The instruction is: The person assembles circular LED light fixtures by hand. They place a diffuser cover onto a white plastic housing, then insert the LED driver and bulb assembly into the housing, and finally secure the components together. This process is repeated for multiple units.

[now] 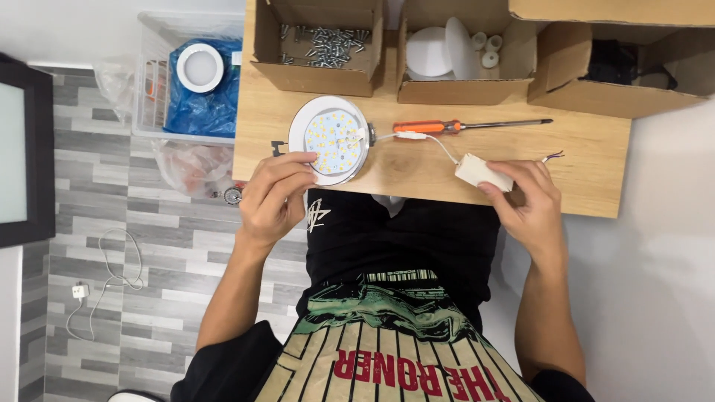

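A round white light fitting (333,139) with a board of small yellow diodes lies face up near the front left of the wooden table (588,160). My left hand (272,197) grips its lower left rim. A thin white wire runs from the fitting to a small white driver box (480,172), which my right hand (530,201) holds at the table's front edge. Short bare wire ends (553,156) stick out past my right fingers.
An orange-handled screwdriver (462,126) lies behind the wire. At the back stand cardboard boxes: one with screws (324,41), one with white round covers (447,52), one with dark parts (618,63). A plastic crate (186,82) with a white fitting sits on the floor at left.
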